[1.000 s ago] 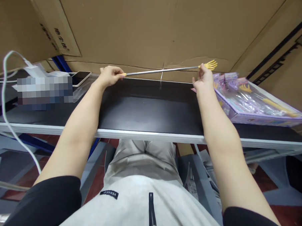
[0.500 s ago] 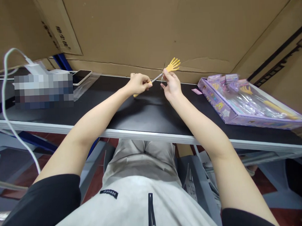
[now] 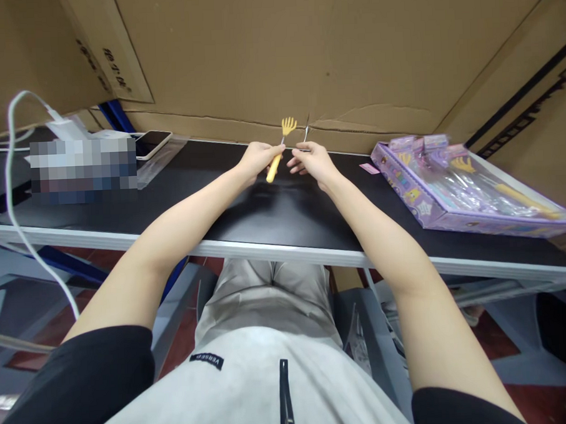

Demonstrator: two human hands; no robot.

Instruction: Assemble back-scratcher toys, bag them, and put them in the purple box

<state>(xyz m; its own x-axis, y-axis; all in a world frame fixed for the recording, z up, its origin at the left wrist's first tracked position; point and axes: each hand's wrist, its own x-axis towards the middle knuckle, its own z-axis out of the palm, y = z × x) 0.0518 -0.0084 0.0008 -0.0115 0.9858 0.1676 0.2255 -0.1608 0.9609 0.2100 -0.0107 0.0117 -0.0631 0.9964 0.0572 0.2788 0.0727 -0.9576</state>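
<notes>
The yellow back scratcher (image 3: 274, 168) is in the left hand (image 3: 257, 160), above the bench (image 3: 293, 221); the left fingers are clamped on its handle, near the shaft. Its long axis is tilted: the claw head (image 3: 288, 126) points away from the body and slightly rightward. The right hand (image 3: 317, 163) is just beside it, on the right, with fingers apart and apparently not touching it. Both arms reach forward and converge.
</notes>
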